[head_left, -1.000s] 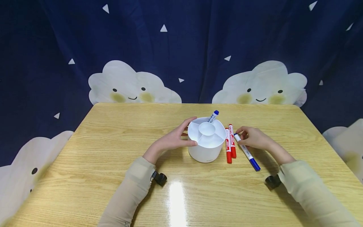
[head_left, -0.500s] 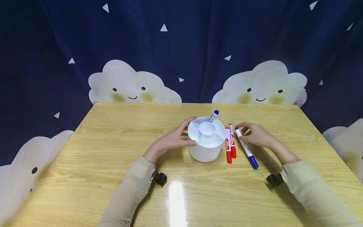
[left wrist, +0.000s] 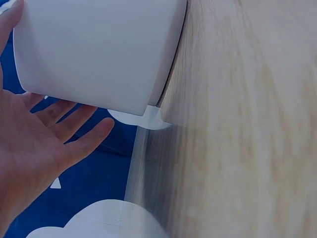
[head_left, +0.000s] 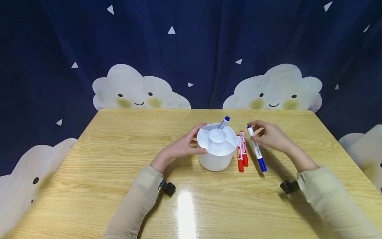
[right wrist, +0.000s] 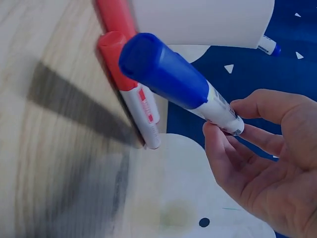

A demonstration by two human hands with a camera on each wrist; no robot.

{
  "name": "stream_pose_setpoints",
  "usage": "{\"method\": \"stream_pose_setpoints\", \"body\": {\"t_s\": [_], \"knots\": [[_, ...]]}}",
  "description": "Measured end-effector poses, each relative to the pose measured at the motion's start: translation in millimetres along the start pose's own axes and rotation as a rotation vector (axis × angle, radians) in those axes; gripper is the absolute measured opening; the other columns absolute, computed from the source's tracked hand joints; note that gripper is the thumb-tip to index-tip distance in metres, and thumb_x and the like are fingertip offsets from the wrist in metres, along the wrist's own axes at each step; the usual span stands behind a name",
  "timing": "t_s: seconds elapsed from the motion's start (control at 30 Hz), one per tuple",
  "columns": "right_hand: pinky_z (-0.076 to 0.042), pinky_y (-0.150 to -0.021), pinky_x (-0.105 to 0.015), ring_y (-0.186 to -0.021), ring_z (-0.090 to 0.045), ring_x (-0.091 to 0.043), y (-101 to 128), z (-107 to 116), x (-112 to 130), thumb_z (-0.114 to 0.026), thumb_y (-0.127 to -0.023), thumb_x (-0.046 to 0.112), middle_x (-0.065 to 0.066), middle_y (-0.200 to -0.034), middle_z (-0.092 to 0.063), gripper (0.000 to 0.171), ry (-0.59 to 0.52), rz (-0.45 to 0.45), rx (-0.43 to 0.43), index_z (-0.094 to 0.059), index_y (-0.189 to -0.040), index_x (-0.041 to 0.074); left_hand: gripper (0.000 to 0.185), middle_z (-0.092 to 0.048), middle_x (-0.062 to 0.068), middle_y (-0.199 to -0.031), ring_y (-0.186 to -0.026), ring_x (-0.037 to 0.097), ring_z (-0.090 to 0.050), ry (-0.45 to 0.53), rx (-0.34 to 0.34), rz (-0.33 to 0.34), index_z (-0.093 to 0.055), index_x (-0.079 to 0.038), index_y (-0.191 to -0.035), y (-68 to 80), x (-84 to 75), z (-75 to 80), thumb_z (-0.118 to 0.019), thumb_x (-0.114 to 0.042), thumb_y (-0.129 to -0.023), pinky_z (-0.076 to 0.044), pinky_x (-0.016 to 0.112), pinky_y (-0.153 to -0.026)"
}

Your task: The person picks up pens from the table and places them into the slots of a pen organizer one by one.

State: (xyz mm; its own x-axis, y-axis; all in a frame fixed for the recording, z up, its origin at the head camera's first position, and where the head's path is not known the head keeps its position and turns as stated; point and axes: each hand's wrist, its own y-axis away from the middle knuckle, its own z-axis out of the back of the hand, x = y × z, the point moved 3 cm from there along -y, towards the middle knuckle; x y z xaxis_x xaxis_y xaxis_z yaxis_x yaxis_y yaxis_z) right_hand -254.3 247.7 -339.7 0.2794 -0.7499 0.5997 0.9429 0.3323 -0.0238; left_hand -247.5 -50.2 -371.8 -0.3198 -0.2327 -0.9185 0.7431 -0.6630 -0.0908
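**Blue marker lifted beside the white holder**

White plastic marks the centre here: a round pen holder (head_left: 217,147) with partitioned compartments stands on the wooden table (head_left: 119,186), and everything else is placed from it. The left hand (head_left: 182,146) is spread against the holder's left wall, fingers fairly straight and thumb near the rim, steadying it rather than grasping it. To the right of the holder, the right hand (head_left: 270,136) pinches a blue-capped marker (head_left: 256,149) near its upper end between thumb and fingertips; the wrist view shows the cap end (right wrist: 163,74) hanging free of the table and pointing down and away from the palm.

By my reading, the step in hand is the pick-up of this marker, just completed. The next move would call for tipping the marker upright and carrying it over the holder's rim to an open compartment, while the left hand keeps the holder from sliding.

One blue marker (head_left: 223,122) leans in the holder's far compartment, its cap above the rim. Two red markers (head_left: 241,152) lie side by side on the table, between the holder and the held marker. They sit directly under the path to the holder, so a low carry could nudge them; the leaning marker narrows the far compartment.
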Motion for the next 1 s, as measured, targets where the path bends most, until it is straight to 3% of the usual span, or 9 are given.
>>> {"method": "stream_pose_setpoints", "body": {"t_s": [0.23, 0.47, 0.63, 1.0], "knots": [[-0.053, -0.059, -0.026, -0.083, -0.058, -0.026, 1, 5, 9, -0.065, -0.082, 0.011, -0.018, -0.108, -0.055, 0.047, -0.089, 0.022, -0.048, -0.048, -0.126, 0.005, 0.088, -0.029, 0.001, -0.143, -0.124, 0.025, -0.036, 0.004, 0.015, 0.009, -0.012, -0.026, -0.146, 1.4, -2.4, -1.0, -0.071, -0.023, -0.079, -0.035, 0.043, -0.101], [-0.054, -0.06, -0.025, -0.079, -0.057, -0.011, -1, 14, 22, -0.064, -0.083, 0.009, -0.016, -0.108, -0.054, 0.05, -0.163, 0.077, -0.101, -0.044, -0.129, 0.003, 0.089, -0.03, -0.002, -0.141, -0.123, 0.022, -0.037, 0.007, 0.004, -0.009, -0.013, -0.025, -0.145, 0.0, 1.8, -0.8, -0.072, -0.027, -0.078, -0.036, 0.042, -0.099], [-0.054, -0.059, -0.024, -0.077, -0.058, -0.007, -3, 20, 34, -0.065, -0.082, 0.007, -0.014, -0.107, -0.052, 0.051, -0.21, 0.092, -0.155, -0.045, -0.129, 0.005, 0.087, -0.03, -0.004, -0.141, -0.122, 0.02, -0.038, 0.023, 0.001, -0.004, -0.015, -0.03, -0.144, 0.6, 1.4, 0.0, -0.072, -0.025, -0.078, -0.037, 0.042, -0.099], [-0.054, -0.061, -0.023, -0.072, -0.06, -0.006, -7, 34, 58, -0.062, -0.082, -0.002, -0.005, -0.103, -0.049, 0.049, -0.507, 0.22, -0.351, -0.047, -0.128, 0.009, 0.089, -0.028, -0.004, -0.143, -0.124, 0.021, -0.036, 0.022, 0.009, -0.004, -0.013, -0.028, -0.145, -1.2, 2.3, 0.3, -0.072, -0.024, -0.079, -0.036, 0.042, -0.1]]}}
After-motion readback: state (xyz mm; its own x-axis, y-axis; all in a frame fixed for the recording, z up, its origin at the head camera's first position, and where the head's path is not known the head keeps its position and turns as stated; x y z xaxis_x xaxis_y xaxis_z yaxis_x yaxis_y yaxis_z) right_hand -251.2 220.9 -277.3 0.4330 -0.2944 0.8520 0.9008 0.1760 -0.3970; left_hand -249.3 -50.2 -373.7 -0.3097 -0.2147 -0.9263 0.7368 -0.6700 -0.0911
